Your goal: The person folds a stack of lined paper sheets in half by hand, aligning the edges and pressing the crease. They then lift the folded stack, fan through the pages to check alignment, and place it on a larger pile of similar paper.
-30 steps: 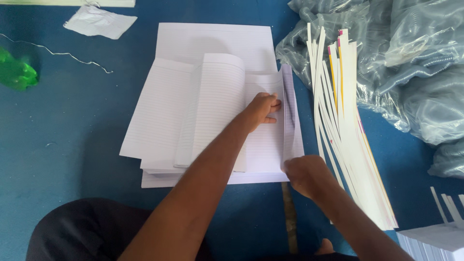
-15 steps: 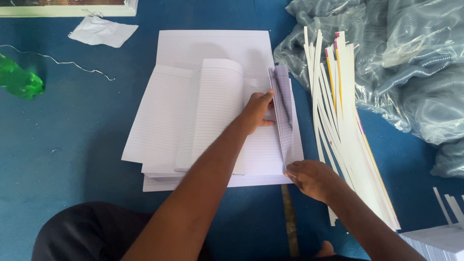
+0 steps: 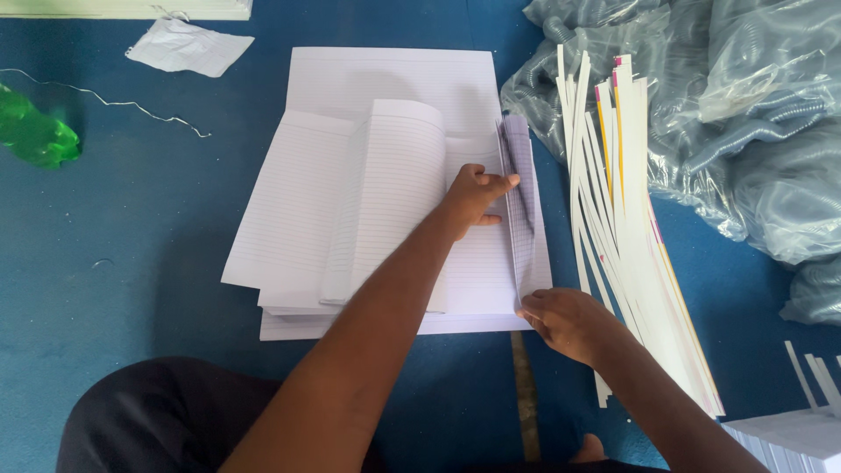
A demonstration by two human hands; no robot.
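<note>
Here, seen from above, a person works over a stack of ruled paper sheets [image 3: 385, 175] lying on a blue floor [image 3: 131, 263], and the step in hand looks like folding over the sheets' right edge. The left hand [image 3: 477, 194] presses flat on the paper, fingers together against a raised, curling flap of sheets [image 3: 519, 201], while the right hand [image 3: 565, 320] pinches the flap's near corner. Just right of that hand lies a fan of white paper strips [image 3: 613, 219]; the next move probably needs a firm, even crease.

Bare forearms, no sleeves; dark trousers [image 3: 175, 412].
</note>
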